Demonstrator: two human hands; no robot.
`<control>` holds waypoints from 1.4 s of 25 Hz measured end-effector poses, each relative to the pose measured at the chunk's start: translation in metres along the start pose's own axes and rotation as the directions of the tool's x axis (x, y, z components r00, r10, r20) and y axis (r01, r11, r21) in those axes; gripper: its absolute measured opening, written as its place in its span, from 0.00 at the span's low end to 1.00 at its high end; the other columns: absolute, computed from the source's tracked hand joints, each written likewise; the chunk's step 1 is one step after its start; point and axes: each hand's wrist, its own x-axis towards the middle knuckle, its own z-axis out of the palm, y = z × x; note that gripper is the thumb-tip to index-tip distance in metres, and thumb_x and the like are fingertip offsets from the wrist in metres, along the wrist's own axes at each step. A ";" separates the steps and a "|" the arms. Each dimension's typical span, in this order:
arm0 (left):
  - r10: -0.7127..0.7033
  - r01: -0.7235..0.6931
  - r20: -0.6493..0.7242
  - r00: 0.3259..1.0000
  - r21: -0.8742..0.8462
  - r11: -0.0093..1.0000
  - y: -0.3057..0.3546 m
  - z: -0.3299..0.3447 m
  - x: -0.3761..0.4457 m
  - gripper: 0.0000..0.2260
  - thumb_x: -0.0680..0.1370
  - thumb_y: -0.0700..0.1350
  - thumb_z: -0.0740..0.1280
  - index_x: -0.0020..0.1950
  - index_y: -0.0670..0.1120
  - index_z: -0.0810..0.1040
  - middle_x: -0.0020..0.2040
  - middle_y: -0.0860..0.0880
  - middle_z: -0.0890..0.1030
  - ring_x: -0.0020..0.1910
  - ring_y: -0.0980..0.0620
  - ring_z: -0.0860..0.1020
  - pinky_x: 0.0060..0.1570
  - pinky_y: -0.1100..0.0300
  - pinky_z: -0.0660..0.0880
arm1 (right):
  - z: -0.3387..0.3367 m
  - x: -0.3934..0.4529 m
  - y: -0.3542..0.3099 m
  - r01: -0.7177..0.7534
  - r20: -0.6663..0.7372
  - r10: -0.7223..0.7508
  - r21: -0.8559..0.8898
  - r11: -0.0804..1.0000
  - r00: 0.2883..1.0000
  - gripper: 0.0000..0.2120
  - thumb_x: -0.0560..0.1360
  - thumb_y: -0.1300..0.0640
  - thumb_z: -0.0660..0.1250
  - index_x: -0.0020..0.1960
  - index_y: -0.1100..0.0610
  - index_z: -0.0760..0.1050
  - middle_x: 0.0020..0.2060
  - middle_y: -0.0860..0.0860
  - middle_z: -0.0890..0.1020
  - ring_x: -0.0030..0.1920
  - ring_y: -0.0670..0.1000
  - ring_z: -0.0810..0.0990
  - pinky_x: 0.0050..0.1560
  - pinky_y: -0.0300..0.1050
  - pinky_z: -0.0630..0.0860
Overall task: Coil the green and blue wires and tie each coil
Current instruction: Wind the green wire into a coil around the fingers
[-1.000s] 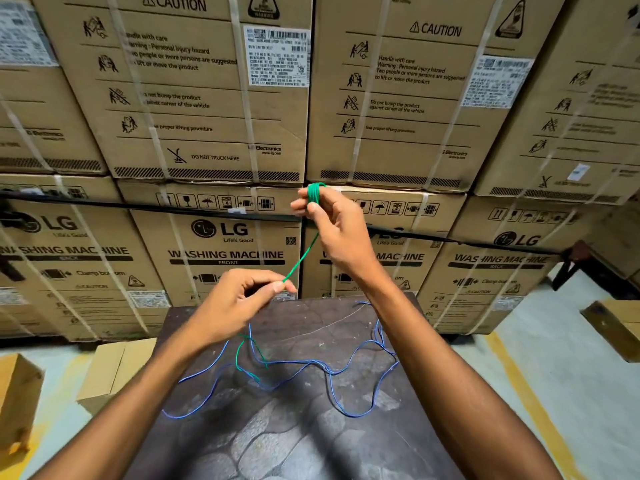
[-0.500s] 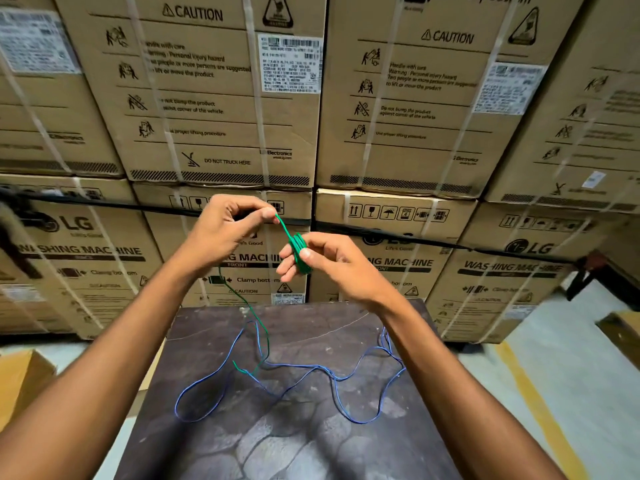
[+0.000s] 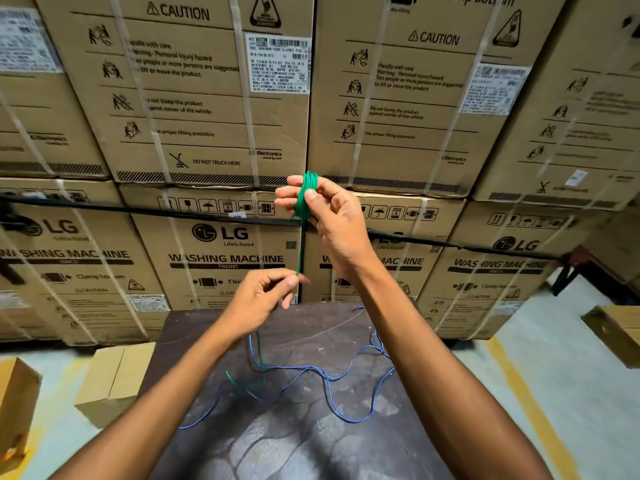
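Green wire (image 3: 302,237) runs vertically between both hands.

The left hand (image 3: 265,299) hides where the green wire (image 3: 302,237) passes through.

We see two bare forearms, no sleeves in view on either. Left hand (image 3: 258,299) and right hand (image 3: 334,220) are both bare too: no gloves, rings, watch or wristband visible. Short fingernails show on the right hand. Nothing else of the person visible.
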 end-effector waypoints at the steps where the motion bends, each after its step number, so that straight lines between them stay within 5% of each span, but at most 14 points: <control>1: 0.012 -0.013 0.014 1.000 0.020 1.000 0.003 0.001 -0.005 0.11 0.82 0.48 0.64 0.53 0.49 0.86 0.28 0.50 0.75 0.29 0.54 0.69 0.32 0.64 0.64 | -0.002 0.002 0.007 0.011 -0.030 -0.014 -0.098 0.995 0.999 0.14 0.86 0.68 0.55 0.67 0.69 0.73 0.56 0.63 0.84 0.55 0.56 0.85 0.63 0.51 0.81; 4: 0.034 -0.037 0.032 0.999 0.087 0.996 0.021 -0.010 -0.015 0.11 0.82 0.47 0.64 0.52 0.48 0.86 0.28 0.47 0.74 0.29 0.56 0.71 0.34 0.63 0.65 | -0.009 -0.004 0.026 0.023 -0.013 -0.030 -0.381 0.924 0.999 0.13 0.84 0.66 0.58 0.65 0.68 0.75 0.54 0.62 0.85 0.54 0.55 0.86 0.63 0.56 0.81; 7: 0.065 -0.069 0.024 0.998 0.218 0.974 0.048 -0.034 -0.016 0.10 0.81 0.48 0.65 0.49 0.49 0.86 0.27 0.50 0.74 0.28 0.58 0.70 0.30 0.62 0.64 | -0.019 -0.015 0.039 0.055 0.086 0.006 -0.691 0.720 0.996 0.11 0.83 0.62 0.60 0.62 0.61 0.78 0.51 0.53 0.86 0.52 0.51 0.86 0.60 0.58 0.81; 10: 0.118 -0.105 -0.027 0.993 0.286 0.952 0.077 -0.063 -0.006 0.10 0.80 0.47 0.65 0.47 0.47 0.85 0.27 0.47 0.73 0.27 0.56 0.69 0.29 0.61 0.64 | -0.026 -0.027 0.042 0.055 0.119 0.063 -0.784 0.618 0.991 0.11 0.84 0.57 0.59 0.58 0.58 0.79 0.47 0.53 0.86 0.48 0.54 0.85 0.52 0.59 0.80; 13: 0.134 -0.112 -0.059 0.989 0.289 0.951 0.087 -0.085 0.011 0.08 0.82 0.42 0.68 0.47 0.45 0.86 0.30 0.46 0.75 0.29 0.53 0.69 0.29 0.62 0.64 | -0.024 -0.039 0.038 0.012 0.153 0.132 -0.695 0.719 0.979 0.12 0.85 0.59 0.58 0.56 0.60 0.80 0.47 0.52 0.87 0.48 0.52 0.86 0.56 0.59 0.79; 16: 0.108 -0.082 -0.134 0.985 0.189 0.979 0.078 -0.091 0.030 0.06 0.81 0.39 0.69 0.48 0.42 0.85 0.33 0.54 0.80 0.31 0.54 0.70 0.31 0.66 0.67 | -0.013 -0.047 0.024 -0.143 0.263 0.274 -0.427 0.893 0.925 0.13 0.86 0.65 0.56 0.57 0.71 0.77 0.47 0.60 0.85 0.44 0.56 0.85 0.55 0.52 0.82; 20: -0.074 0.060 -0.160 0.984 -0.087 0.994 0.055 -0.072 0.034 0.07 0.79 0.46 0.69 0.50 0.43 0.84 0.27 0.55 0.72 0.26 0.58 0.65 0.25 0.67 0.58 | -0.006 -0.040 0.001 -0.171 0.412 0.193 -0.091 0.981 0.891 0.13 0.85 0.68 0.55 0.62 0.73 0.75 0.49 0.64 0.84 0.44 0.57 0.85 0.54 0.46 0.80; 24: -0.196 0.141 -0.137 0.971 -0.332 0.933 0.039 -0.029 0.023 0.08 0.82 0.43 0.65 0.49 0.46 0.84 0.28 0.54 0.72 0.25 0.60 0.67 0.25 0.65 0.60 | 0.010 -0.029 -0.012 -0.206 0.331 0.143 0.164 0.965 0.933 0.13 0.83 0.66 0.57 0.63 0.67 0.77 0.50 0.57 0.85 0.47 0.52 0.85 0.52 0.41 0.80; 27: -0.233 0.209 -0.046 0.971 -0.296 0.932 0.028 -0.004 0.012 0.10 0.81 0.47 0.65 0.48 0.50 0.86 0.28 0.52 0.70 0.24 0.58 0.62 0.26 0.64 0.53 | 0.013 -0.017 -0.014 -0.118 0.202 0.053 0.323 0.939 0.978 0.14 0.85 0.67 0.54 0.66 0.68 0.74 0.53 0.59 0.84 0.49 0.52 0.85 0.54 0.43 0.81; 31: -0.140 0.143 0.041 0.989 -0.098 0.985 0.030 0.006 -0.007 0.11 0.84 0.42 0.63 0.52 0.45 0.86 0.27 0.50 0.71 0.25 0.59 0.64 0.27 0.66 0.58 | 0.005 -0.006 -0.004 -0.012 -0.021 0.017 0.228 0.974 1.000 0.15 0.86 0.66 0.54 0.69 0.70 0.72 0.56 0.62 0.84 0.51 0.53 0.85 0.58 0.45 0.80; 35: -0.014 0.003 0.066 0.998 0.156 0.988 0.042 -0.007 -0.020 0.11 0.82 0.49 0.64 0.53 0.51 0.87 0.27 0.51 0.73 0.29 0.57 0.70 0.34 0.61 0.64 | -0.009 -0.008 0.017 0.031 -0.048 -0.042 -0.223 0.974 0.998 0.14 0.85 0.69 0.56 0.68 0.69 0.73 0.57 0.63 0.84 0.54 0.54 0.86 0.61 0.48 0.81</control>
